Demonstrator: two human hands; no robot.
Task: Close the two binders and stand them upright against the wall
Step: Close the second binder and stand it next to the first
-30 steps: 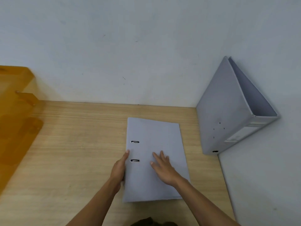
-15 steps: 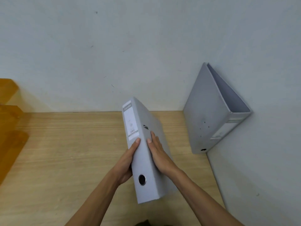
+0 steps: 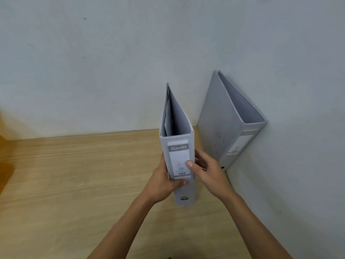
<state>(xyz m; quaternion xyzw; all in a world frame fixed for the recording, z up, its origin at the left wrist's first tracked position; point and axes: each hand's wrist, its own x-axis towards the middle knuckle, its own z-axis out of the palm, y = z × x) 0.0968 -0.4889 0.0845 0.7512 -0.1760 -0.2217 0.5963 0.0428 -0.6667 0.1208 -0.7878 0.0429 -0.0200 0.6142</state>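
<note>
Pale walls meet in a corner above the wooden table (image 3: 74, 184). Both hands hold the grey binder (image 3: 177, 156) upright by its spine — left hand (image 3: 164, 182) clamped on the left side, right hand (image 3: 207, 172) on the right, thumb across the label. The second binder (image 3: 220, 124) leans against the right wall, just beside.

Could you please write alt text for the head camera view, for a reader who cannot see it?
Two hands, left hand and right hand, hold a closed grey binder upright over a wooden desk, spine toward the camera. A second grey binder already stands leaning against the right wall in the corner.
</note>
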